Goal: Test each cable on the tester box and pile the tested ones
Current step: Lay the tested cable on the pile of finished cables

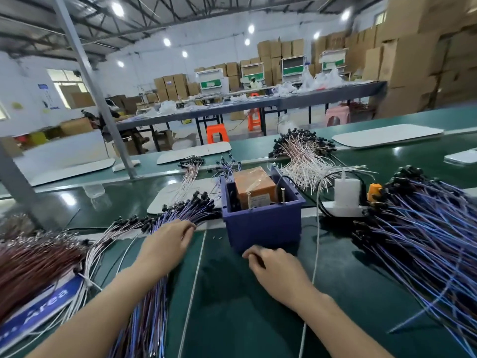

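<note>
Bright, even hall light; wide-angle bend.
Round ceiling lamps [117, 9] along the top glare white and mirror on the glossy green tabletop [232, 319]; frame edges curve, and the lower right blurs.

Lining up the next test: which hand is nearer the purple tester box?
Right. The right hand sits just in front of the tester box; the left hand rests on purple cables to its left.

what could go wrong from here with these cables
The left hand rests on the dense left pile beside the box; lifting one cable may drag tangled neighbours. The right pile lies against the power strip, so a snag might tug its plugs. Both piles look alike, so tested and untested could get mixed.
</note>
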Tool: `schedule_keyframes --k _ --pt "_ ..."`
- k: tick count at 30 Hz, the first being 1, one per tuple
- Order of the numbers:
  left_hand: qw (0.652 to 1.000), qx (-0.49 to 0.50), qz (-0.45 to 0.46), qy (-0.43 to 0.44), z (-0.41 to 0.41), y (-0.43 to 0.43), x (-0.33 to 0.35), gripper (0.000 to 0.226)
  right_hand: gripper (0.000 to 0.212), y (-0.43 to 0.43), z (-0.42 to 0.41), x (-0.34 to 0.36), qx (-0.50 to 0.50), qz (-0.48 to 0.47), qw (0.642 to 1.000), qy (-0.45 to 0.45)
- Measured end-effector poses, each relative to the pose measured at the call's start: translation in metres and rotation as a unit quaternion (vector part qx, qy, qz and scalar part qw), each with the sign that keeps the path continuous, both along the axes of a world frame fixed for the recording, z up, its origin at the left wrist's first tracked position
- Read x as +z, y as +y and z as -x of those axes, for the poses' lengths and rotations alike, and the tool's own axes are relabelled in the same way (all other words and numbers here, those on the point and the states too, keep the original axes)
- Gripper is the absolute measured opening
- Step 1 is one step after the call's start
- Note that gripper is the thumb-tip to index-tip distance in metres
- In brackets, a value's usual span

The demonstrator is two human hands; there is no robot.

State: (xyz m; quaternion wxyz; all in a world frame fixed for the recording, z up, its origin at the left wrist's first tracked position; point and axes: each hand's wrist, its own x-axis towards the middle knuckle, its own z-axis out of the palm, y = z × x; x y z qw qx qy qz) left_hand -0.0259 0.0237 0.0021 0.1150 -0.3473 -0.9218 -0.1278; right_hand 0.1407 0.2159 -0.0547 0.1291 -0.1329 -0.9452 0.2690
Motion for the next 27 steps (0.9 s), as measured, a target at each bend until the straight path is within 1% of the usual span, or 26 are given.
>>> schedule_keyframes --k 3,5,7,9,12,14,16,19,21,23,25,27 --pt "0.999 0.004 -0.03 -0.015 0.028 0.003 -0.004 0.027 0.027 0.002 0.005 -0.003 -0.001 0.014 1.0 0.007" --pt "1.0 -0.003 -0.016 -0.005 0.043 0.012 -0.006 0.029 0.026 0.004 0.006 -0.005 -0.005 0.039 0.999 0.018" --pt "1.0 -0.008 0.008 0.025 0.054 0.022 -0.011 0.031 0.025 0.007 0.006 -0.008 -0.006 0.073 0.997 0.033" --pt "0.998 -0.017 0.038 0.043 0.058 0.032 -0.019 0.032 0.023 0.011 0.005 -0.009 -0.005 0.131 0.99 0.054" --pt "0.989 -0.014 0.115 0.09 0.06 0.04 -0.034 0.036 0.023 0.015 0.002 -0.01 -0.007 0.219 0.971 0.097" --pt "0.98 0.007 0.153 0.125 0.059 0.042 -0.04 0.038 0.024 0.016 0.001 -0.01 -0.008 0.241 0.965 0.105" --pt "0.973 0.024 0.179 0.142 0.056 0.045 -0.043 0.038 0.024 0.016 0.001 -0.01 -0.007 0.247 0.963 0.105" --pt "0.968 0.034 0.192 0.157 0.052 0.047 -0.045 0.038 0.025 0.015 0.0 -0.009 -0.004 0.261 0.96 0.104" --pt "0.976 0.041 0.156 0.144 0.05 0.048 -0.044 0.036 0.025 0.016 0.0 -0.008 -0.007 0.267 0.958 0.104" --pt "0.989 0.044 0.082 0.118 0.047 0.048 -0.042 0.031 0.024 0.017 0.0 -0.008 -0.008 0.272 0.957 0.103" --pt "0.995 0.037 -0.028 0.085 0.043 0.048 -0.037 0.028 0.024 0.017 -0.001 -0.008 -0.008 0.279 0.955 0.103" --pt "0.987 0.04 -0.147 0.052 0.039 0.047 -0.028 0.027 0.025 0.016 -0.003 -0.008 -0.011 0.29 0.952 0.101"
